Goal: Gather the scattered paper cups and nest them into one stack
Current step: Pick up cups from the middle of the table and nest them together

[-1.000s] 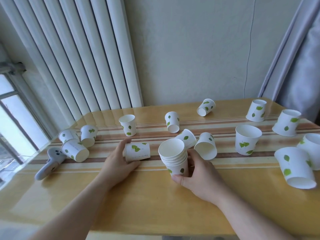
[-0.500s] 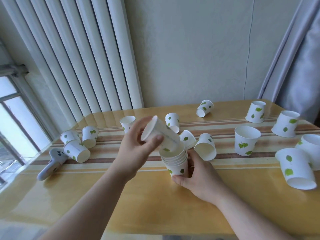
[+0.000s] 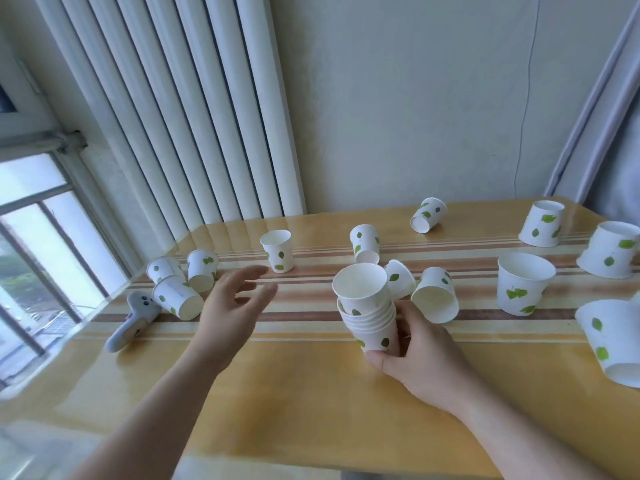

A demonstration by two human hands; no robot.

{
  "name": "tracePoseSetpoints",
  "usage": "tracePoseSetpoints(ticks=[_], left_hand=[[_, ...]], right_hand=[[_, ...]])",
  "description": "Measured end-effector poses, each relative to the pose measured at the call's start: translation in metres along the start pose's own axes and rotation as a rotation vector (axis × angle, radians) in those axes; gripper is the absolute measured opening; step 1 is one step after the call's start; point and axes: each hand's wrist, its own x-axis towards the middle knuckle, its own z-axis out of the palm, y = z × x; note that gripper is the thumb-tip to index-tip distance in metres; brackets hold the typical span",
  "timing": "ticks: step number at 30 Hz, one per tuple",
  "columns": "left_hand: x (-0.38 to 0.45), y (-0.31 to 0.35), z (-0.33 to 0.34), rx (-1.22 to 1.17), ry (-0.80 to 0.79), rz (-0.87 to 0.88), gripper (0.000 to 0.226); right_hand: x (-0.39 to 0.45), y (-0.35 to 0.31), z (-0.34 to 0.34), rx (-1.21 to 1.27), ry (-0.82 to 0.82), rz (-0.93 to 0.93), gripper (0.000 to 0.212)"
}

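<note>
Cups partly stacked at frame centre

Head view: the stack (image 3: 369, 311) of nested paper cups was seen upright on the table (image 3: 311, 403), right of frame centre, its top cup tilted slightly toward the left. It was gripped low on its side by the right hand (image 3: 415, 344), thumb at the base and fingers curled behind. The left hand (image 3: 235, 306) was held above the table at centre left, empty, fingers spread wide and blurred. Loose cups were scattered across the upper half of the table: an upright cup (image 3: 277, 250) beyond the left hand, three cups (image 3: 180, 284) clustered at the left, a toppled cup (image 3: 434, 294) just beside the stack, a larger upright cup (image 3: 523, 287) at the right. A grey handheld device (image 3: 133, 320) was seen lying at the left edge.
</note>
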Motion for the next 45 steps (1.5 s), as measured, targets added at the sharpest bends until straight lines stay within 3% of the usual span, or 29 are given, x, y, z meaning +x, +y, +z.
tracePoseSetpoints(ticks=[2, 4, 10, 17, 22, 24, 26, 29, 32, 34, 36, 39, 45], left_hand=[[0.012, -0.021, -0.027, 0.205, 0.185, -0.099, 0.037], [0.022, -0.038, -0.049, 0.349, 0.287, -0.195, 0.051], [0.054, -0.065, -0.083, 0.597, 0.204, -0.369, 0.087], [0.078, -0.071, -0.091, 0.629, 0.155, -0.478, 0.082], [0.066, -0.066, -0.08, 0.478, 0.226, -0.422, 0.06], [0.06, -0.066, -0.076, 0.349, 0.224, -0.373, 0.035], [0.055, -0.062, -0.074, 0.147, 0.249, -0.335, 0.027], [0.054, -0.041, -0.067, -0.227, 0.294, -0.238, 0.034], [0.063, -0.011, -0.055, -0.611, 0.192, -0.082, 0.054], [0.066, 0.004, -0.045, -0.616, 0.098, -0.011, 0.075], [0.065, 0.01, -0.036, -0.466, 0.004, 0.028, 0.09], [0.061, 0.007, -0.021, -0.252, -0.063, 0.032, 0.097], [0.064, -0.005, -0.018, -0.228, -0.1, 0.012, 0.119]], right_hand=[[0.007, -0.007, 0.002, 0.012, -0.022, 0.019, 0.056], [0.018, -0.019, 0.006, 0.034, -0.04, 0.016, 0.054], [0.057, -0.051, 0.053, 0.077, -0.113, -0.042, 0.056], [0.102, -0.059, 0.099, 0.049, -0.135, -0.041, 0.062], [0.118, -0.059, 0.11, 0.051, -0.129, -0.072, 0.061], [0.118, -0.055, 0.111, 0.057, -0.114, -0.079, 0.06], [0.118, -0.054, 0.111, 0.067, -0.122, -0.077, 0.059], [0.118, -0.052, 0.109, 0.077, -0.138, -0.084, 0.058], [0.119, -0.05, 0.108, 0.079, -0.141, -0.091, 0.059], [0.119, -0.048, 0.107, 0.081, -0.135, -0.098, 0.061], [0.119, -0.048, 0.107, 0.083, -0.134, -0.104, 0.06], [0.121, -0.046, 0.107, 0.099, -0.137, -0.096, 0.058], [0.125, -0.042, 0.108, 0.12, -0.15, -0.074, 0.058]])
